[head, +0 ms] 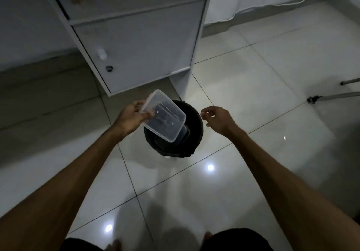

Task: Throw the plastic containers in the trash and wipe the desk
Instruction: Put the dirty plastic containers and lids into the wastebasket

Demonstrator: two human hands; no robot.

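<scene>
Two bare arms reach forward and down from the bottom corners of the view, and we see both hands above a tiled floor [243, 79]. The left hand [130, 117] grips a clear plastic container [165, 118] at its near short edge, with the thumb on the upper side and the fingers curled behind the rim. The container is tilted, its far end pointing down over the mouth of a black trash bin [196, 126]. Inside the bin we can see another clear container, partly hidden by the first one. The right hand [219, 121] holds nothing; it hangs just beside the right rim of the bin, its fingers loosely curled and apart. The bin stands on the floor, just in front of a white cabinet [136, 42] with a small knob.
</scene>
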